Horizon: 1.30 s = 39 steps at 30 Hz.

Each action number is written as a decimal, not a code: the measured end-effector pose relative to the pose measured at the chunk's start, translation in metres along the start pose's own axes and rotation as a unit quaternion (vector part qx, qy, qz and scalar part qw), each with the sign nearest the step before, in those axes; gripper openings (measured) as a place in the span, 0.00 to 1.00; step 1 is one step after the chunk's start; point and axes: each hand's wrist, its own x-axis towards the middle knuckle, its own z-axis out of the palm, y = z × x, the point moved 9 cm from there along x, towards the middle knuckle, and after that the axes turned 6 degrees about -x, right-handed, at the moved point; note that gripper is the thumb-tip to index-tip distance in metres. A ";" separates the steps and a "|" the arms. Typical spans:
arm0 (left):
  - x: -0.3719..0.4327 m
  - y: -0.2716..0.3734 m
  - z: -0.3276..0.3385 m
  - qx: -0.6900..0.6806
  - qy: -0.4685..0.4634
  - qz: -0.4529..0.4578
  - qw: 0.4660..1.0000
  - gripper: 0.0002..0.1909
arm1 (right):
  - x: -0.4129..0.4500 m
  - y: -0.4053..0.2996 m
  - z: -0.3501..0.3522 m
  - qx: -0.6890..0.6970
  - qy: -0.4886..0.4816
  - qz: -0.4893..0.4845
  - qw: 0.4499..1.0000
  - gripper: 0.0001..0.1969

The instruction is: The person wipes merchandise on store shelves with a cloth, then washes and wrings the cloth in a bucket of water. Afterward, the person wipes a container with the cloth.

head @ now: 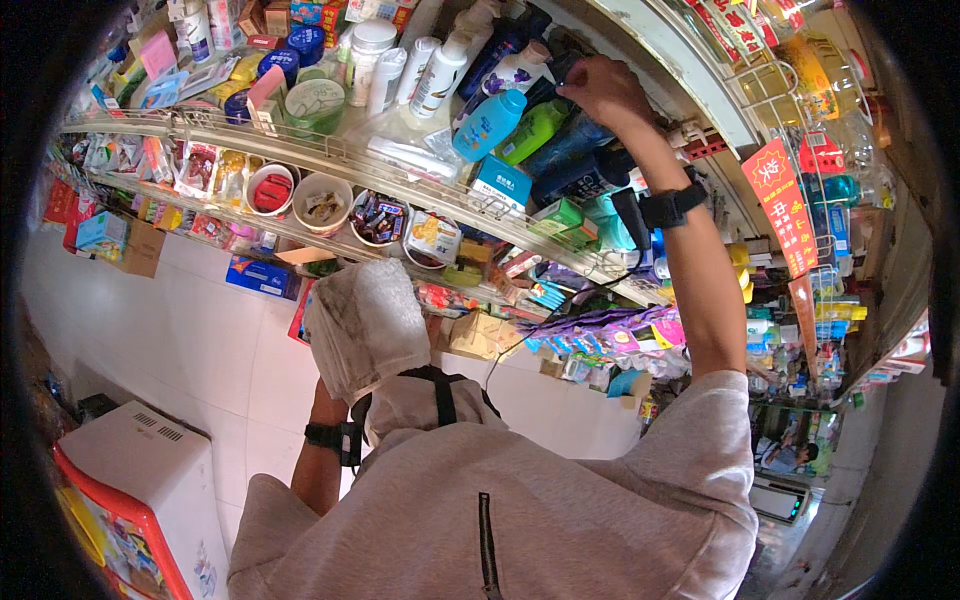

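My right hand (pixel 611 90) reaches to the back of the upper shelf, its fingers bent together beside dark bottles. Whether they grip one cannot be made out. Just in front stand a blue bottle (pixel 491 124), a green bottle (pixel 534 133) and a white bottle with purple flowers (pixel 517 71). My left hand (pixel 330 397) is low before my body, mostly hidden by a pale, folded bundle (pixel 367 330) that it holds up. The bundle looks like cloth or wrapping; its material is unclear. Both wrists wear black straps.
A wire rail (pixel 247 131) edges the upper shelf. Below it, round tubs (pixel 322 199) hold small packets. Another shelf, with oil bottles (pixel 821 75), rises at right. A white cabinet with red trim (pixel 142 465) stands at lower left on the tiled floor (pixel 202 330). A cable (pixel 559 319) hangs from the right wrist.
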 end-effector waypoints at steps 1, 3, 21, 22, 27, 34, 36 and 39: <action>-0.001 0.000 0.000 0.000 0.000 -0.004 1.000 0.28 | 0.001 0.001 0.004 -0.021 -0.005 0.019 1.000 0.15; -0.004 -0.012 -0.002 -0.009 0.003 -0.011 1.000 0.28 | 0.009 0.001 0.012 -0.015 -0.017 0.033 0.999 0.17; -0.023 -0.017 -0.010 -0.088 0.032 -0.003 0.996 0.26 | 0.021 0.014 0.042 0.191 0.061 0.084 0.976 0.13; -0.023 -0.017 -0.011 -0.088 0.031 -0.004 0.996 0.26 | 0.020 0.013 0.040 0.197 0.083 0.088 0.973 0.13; -0.023 -0.021 -0.012 -0.090 0.029 -0.014 0.995 0.26 | 0.004 -0.019 0.030 0.117 0.095 0.028 0.988 0.10; -0.022 -0.023 -0.015 -0.094 0.026 -0.023 0.995 0.26 | -0.016 -0.007 0.019 0.122 0.132 0.090 0.980 0.12; -0.022 -0.025 -0.016 -0.095 0.025 -0.027 0.995 0.26 | -0.014 -0.003 0.019 0.130 0.134 0.115 0.976 0.13; -0.022 -0.027 -0.017 -0.097 0.023 -0.032 0.994 0.26 | -0.008 0.003 0.022 0.137 0.125 0.158 0.970 0.16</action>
